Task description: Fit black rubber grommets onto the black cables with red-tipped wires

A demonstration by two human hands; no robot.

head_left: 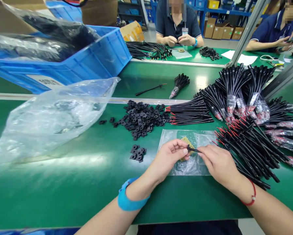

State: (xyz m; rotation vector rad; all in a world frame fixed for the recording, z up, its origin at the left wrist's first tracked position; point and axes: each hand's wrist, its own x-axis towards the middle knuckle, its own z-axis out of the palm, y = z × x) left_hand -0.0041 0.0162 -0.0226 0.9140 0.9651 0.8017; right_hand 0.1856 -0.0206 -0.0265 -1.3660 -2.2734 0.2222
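My left hand [172,156] pinches a small black flat piece with a hole [188,147] between thumb and fingertips. My right hand [218,163] grips a thin black cable [194,150], whose end meets that piece; whether it passes through the hole I cannot tell. Under both hands lie a transparent plastic bag [202,169] and a yellowish sponge-like block [185,140], partly hidden by the left hand. Loose black pieces form a big pile [143,119] and a small group [138,153] left of my hands. Black cables with red wire ends [254,150] are heaped beside my right hand.
A row of cables [190,112] lies behind the bag, with taped bundles [241,94] at right. A large plastic bag [58,114] and a blue crate [87,62] occupy the left. Two people work across the bench, one [178,26] facing me. A metal post [246,32] rises at right.
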